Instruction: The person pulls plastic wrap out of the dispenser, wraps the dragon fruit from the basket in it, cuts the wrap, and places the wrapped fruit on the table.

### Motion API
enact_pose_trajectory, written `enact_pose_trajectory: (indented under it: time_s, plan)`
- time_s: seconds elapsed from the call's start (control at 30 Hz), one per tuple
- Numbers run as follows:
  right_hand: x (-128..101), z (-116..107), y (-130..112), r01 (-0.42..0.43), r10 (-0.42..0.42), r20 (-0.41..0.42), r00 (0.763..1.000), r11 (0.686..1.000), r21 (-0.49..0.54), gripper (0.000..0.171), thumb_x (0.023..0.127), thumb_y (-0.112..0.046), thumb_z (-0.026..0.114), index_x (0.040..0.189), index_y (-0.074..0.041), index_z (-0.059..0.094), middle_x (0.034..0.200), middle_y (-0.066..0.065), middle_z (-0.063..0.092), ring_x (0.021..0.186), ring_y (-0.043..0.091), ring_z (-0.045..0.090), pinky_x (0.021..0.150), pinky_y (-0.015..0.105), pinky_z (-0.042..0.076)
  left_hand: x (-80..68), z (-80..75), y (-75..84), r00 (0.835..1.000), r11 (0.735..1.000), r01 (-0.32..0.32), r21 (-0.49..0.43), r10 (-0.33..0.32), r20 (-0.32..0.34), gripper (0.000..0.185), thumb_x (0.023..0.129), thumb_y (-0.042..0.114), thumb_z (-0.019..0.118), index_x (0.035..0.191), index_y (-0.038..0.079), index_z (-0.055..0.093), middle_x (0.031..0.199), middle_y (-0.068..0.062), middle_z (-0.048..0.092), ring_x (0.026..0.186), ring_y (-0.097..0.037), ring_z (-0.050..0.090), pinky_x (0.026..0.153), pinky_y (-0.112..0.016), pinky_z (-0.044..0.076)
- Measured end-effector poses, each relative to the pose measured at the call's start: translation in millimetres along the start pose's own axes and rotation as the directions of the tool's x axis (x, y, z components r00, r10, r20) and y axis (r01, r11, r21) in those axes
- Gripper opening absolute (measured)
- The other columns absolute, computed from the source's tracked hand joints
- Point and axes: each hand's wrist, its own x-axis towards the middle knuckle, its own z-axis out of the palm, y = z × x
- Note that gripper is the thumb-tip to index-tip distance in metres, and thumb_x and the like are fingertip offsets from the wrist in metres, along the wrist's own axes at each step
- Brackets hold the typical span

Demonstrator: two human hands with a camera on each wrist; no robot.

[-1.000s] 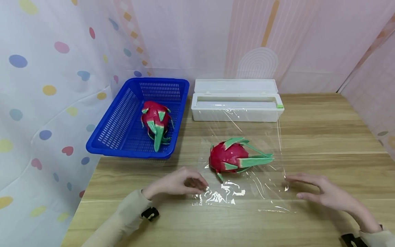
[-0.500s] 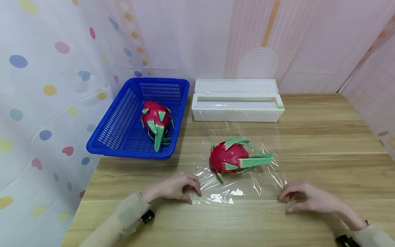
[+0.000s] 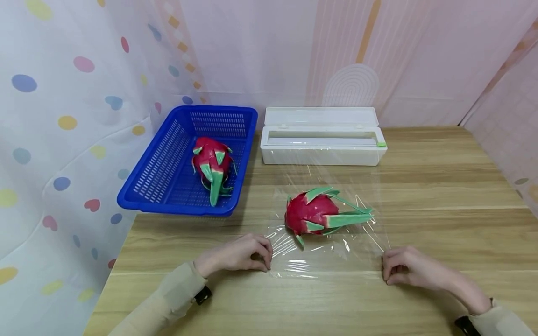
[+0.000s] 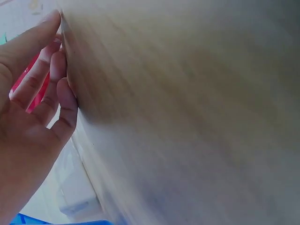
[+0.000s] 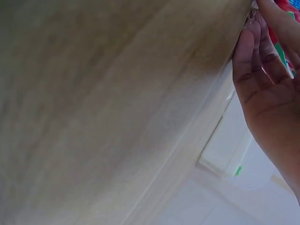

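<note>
Nearest, the left hand point(image 3: 237, 254) and right hand point(image 3: 409, 270) curl their fingers onto the two near corners of the cling film point(image 3: 328, 259), apparently pinching it against the table point(image 3: 441, 196). Beyond, the dragon fruit point(image 3: 313, 214) lies on the sheet. Wrapping looks just begun; next the edge likely needs lifting over the fruit.

Bright, even light; sharp head view, blurred wrist views.

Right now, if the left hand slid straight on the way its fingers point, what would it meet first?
The left hand points right along the cling film's near edge; it would probably meet the right hand first, passing in front of the dragon fruit.
</note>
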Motion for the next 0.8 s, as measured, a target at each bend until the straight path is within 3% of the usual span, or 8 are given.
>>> enact_pose_trajectory:
  time_s: [0.23,0.43,0.57,0.7,0.8]
  plan:
    - [-2.0,-2.0,-0.2,-0.046,0.046,-0.025,0.999,0.999,0.025,0.02,0.082,-0.001,0.068,0.087,-0.018,0.059,0.083,-0.008,0.061,0.076,-0.003,0.055,0.065,0.011,0.047,-2.7,-4.0,-5.6,0.998,0.997,-0.04,-0.065,0.036,-0.053,0.004,0.087,0.014,0.069,0.085,0.012,0.072,0.086,0.003,0.07,0.083,-0.001,0.061,0.079,-0.016,0.051]
    - [-0.8,-12.4,-0.7,-0.056,0.055,-0.164,0.985,0.998,0.001,0.03,0.076,0.015,0.065,0.09,-0.012,0.059,0.085,-0.001,0.065,0.078,0.004,0.06,0.067,0.015,0.051,-6.7,-14.6,-6.5,0.988,0.986,0.013,-0.168,-0.038,-0.149,0.005,0.088,0.015,0.067,0.088,0.012,0.071,0.086,0.003,0.072,0.08,0.001,0.061,0.075,-0.019,0.053]
    - [4.5,-21.4,0.0,-0.026,-0.001,-0.311,0.95,0.996,-0.084,0.035,0.067,0.022,0.066,0.086,-0.007,0.06,0.083,0.002,0.066,0.08,0.002,0.061,0.072,0.01,0.049,-6.6,-17.5,-7.7,0.972,0.977,0.02,-0.214,-0.07,-0.225,0.006,0.088,0.014,0.066,0.088,0.011,0.071,0.087,0.0,0.072,0.081,-0.002,0.062,0.074,-0.022,0.054]
    - [10.1,-28.8,0.5,-0.043,-0.03,-0.425,0.905,0.986,-0.163,0.029,0.071,0.017,0.067,0.085,-0.008,0.062,0.083,0.002,0.066,0.087,-0.005,0.06,0.077,0.006,0.047,-4.8,-17.5,-8.6,0.948,0.969,0.021,-0.247,-0.098,-0.302,0.005,0.088,0.011,0.066,0.089,0.011,0.07,0.089,-0.002,0.073,0.085,-0.003,0.064,0.078,-0.023,0.055]
    - [14.7,-32.3,0.3,-0.08,-0.021,-0.465,0.885,0.977,-0.196,0.029,0.072,0.018,0.067,0.085,-0.007,0.062,0.082,0.001,0.066,0.089,-0.008,0.058,0.078,0.004,0.045,-2.3,-17.0,-9.0,0.928,0.957,0.023,-0.29,-0.129,-0.351,0.006,0.088,0.008,0.065,0.09,0.01,0.07,0.089,-0.004,0.073,0.083,-0.002,0.063,0.077,-0.023,0.054]
